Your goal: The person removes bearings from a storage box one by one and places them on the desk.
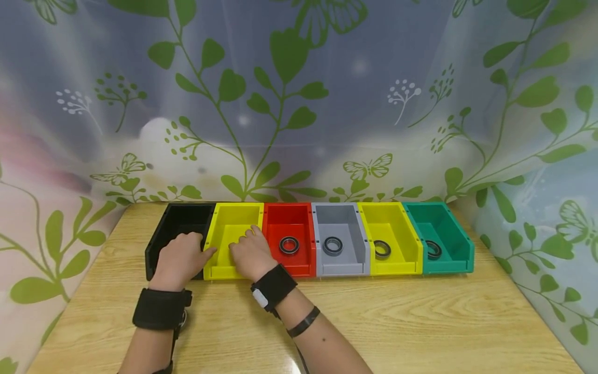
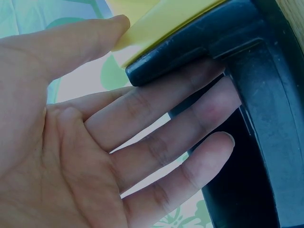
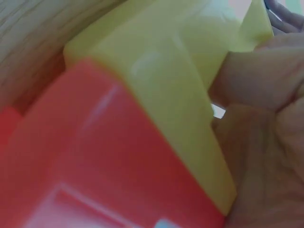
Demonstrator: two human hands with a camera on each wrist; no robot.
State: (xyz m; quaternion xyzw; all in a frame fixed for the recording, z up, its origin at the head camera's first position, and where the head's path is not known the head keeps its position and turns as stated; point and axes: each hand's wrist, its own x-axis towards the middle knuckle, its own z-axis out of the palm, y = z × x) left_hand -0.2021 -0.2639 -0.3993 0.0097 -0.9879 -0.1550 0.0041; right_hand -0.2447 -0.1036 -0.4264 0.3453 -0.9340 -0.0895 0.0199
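My left hand (image 1: 179, 259) is at the black bin (image 1: 156, 249), its thumb toward the left yellow bin (image 1: 233, 213). In the left wrist view the left fingers (image 2: 166, 142) are nearly straight and reach into the black bin, while the thumb lies by the yellow wall. My right hand (image 1: 252, 254) reaches into the left yellow bin beside the red bin (image 1: 287, 213). Its fingers bend downward; the yellow wall (image 3: 166, 95) hides the fingertips in the right wrist view, so anything in them is out of sight. A ball bearing (image 1: 282, 245) lies in the red bin.
To the right stand a grey bin (image 1: 336, 213), another yellow bin (image 1: 380, 212) and a green bin (image 1: 425, 213), joined in one row. Bearings lie in the grey bin (image 1: 326, 246), right yellow bin (image 1: 387, 251) and green bin (image 1: 438, 250). A leaf-patterned curtain (image 1: 327, 130) hangs behind the wooden table (image 1: 397, 317).
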